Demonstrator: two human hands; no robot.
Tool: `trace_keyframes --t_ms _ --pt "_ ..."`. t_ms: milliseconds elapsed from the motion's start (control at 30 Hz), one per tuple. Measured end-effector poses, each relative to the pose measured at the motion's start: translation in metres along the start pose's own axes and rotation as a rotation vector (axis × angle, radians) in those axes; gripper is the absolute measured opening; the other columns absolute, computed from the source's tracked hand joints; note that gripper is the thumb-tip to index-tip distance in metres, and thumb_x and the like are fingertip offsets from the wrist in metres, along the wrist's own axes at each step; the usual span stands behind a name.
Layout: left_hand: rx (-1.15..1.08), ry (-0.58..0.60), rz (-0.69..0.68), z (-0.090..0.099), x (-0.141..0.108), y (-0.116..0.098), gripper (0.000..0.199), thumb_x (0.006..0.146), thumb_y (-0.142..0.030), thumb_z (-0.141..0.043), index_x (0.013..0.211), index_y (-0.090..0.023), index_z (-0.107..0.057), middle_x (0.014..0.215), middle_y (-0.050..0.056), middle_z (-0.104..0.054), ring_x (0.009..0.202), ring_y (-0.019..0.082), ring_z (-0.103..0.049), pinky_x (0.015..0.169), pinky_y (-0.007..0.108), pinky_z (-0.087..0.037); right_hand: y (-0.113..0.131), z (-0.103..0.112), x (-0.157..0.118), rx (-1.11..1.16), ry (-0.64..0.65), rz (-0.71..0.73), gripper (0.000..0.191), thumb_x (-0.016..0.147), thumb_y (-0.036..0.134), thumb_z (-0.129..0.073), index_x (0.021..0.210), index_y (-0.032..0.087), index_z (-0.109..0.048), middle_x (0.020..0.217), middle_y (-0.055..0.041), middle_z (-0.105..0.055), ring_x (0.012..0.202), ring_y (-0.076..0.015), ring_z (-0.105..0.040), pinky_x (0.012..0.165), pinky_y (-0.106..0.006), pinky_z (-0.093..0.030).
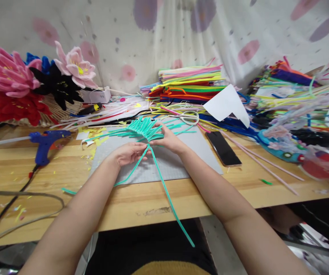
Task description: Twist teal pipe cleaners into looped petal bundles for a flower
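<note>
1. Here we are at a light wooden table (181, 202), with the teal stems (143, 128) fanned out just above the grey mat (193, 158).
2. Both hands are close together: my left hand (130, 154) pinches the teal stems where they gather, and my right hand (168, 138) grips the fan's other side.
3. Two long teal ends trail towards me, one reaching past the table's front edge!
4. Over on the left, a blue glue gun (45, 147) stands near yellow scraps (95, 138), with fuzzy flowers (12, 76) in pink, red, black and blue behind.
5. To the right, a dark phone (224, 149) lies at the mat's edge; scissors (190, 118) and cut white paper (227, 105) sit farther back.
6. And at the back, colourful stems (190, 82) pile up before a pale curtain (104, 26) dotted with pink and purple blooms.
</note>
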State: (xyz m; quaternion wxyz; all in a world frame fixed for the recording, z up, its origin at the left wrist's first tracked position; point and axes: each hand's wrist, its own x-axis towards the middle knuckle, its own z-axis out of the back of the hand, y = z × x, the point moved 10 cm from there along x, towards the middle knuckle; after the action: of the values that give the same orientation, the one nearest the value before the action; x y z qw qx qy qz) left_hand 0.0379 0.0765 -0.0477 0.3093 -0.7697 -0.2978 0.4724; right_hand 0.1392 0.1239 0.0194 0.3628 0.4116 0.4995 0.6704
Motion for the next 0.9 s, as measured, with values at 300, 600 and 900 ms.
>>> trace_keyframes --t_ms 300,600,900 --pt "0.036 0.009 -0.005 -0.001 0.001 -0.001 0.008 0.077 -0.010 -0.057 0.073 -0.011 -0.064 0.073 0.008 -0.068 0.059 0.010 -0.063 0.053 0.018 -0.052 0.010 -0.001 0.001 -0.102 0.019 0.046 0.049 0.055 0.023 -0.071 0.096 0.022 -0.044 0.095 0.0009 -0.053 0.084 -0.0139 -0.054 0.080 -0.031 -0.046" --pt "0.090 -0.009 -0.110 -0.004 0.003 -0.006 0.006 0.072 -0.009 -0.062 0.067 -0.010 -0.064 0.064 0.007 -0.067 0.058 0.011 -0.063 0.054 0.018 -0.050 0.017 -0.002 -0.002 -0.189 0.022 0.037 0.048 0.055 0.020 -0.069 0.095 0.021 -0.044 0.094 0.0004 -0.053 0.081 -0.0135 -0.054 0.075 -0.029 -0.046" --pt "0.309 -0.197 -0.322 -0.006 0.000 -0.021 0.012 0.066 -0.017 -0.064 0.057 -0.013 -0.057 0.054 0.003 -0.063 0.053 0.014 -0.061 0.057 0.026 -0.049 0.019 -0.004 -0.002 -0.255 0.029 0.041 0.047 0.055 0.018 -0.066 0.095 0.020 -0.043 0.094 0.0002 -0.053 0.077 -0.0127 -0.053 0.072 -0.028 -0.045"
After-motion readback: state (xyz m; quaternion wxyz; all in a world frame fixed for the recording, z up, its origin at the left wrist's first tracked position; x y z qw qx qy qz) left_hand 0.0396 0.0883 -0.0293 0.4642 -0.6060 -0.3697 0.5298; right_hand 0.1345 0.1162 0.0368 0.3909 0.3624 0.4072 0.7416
